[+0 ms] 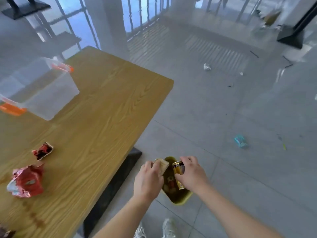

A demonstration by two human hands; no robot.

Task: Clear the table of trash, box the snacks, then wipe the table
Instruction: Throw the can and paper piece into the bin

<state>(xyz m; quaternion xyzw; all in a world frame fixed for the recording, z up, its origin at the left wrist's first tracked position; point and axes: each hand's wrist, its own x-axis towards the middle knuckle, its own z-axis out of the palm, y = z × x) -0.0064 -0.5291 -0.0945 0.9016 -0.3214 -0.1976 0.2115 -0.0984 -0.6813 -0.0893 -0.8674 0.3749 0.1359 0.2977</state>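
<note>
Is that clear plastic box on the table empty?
Seemingly empty: the clear box has no lid on, and nothing shows through its walls.

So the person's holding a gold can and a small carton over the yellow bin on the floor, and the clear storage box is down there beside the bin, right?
Not quite. The head view shows the clear storage box on the wooden table, not on the floor.

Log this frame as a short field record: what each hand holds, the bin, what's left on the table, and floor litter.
left hand: grips a small tan carton over the bin
right hand: grips a yellow can over the bin
bin: yellow-green, on the floor beside the table, already holds trash
table: two red wrappers, clear box with orange clips
floor litter: blue wrapper, crumpled paper
</note>
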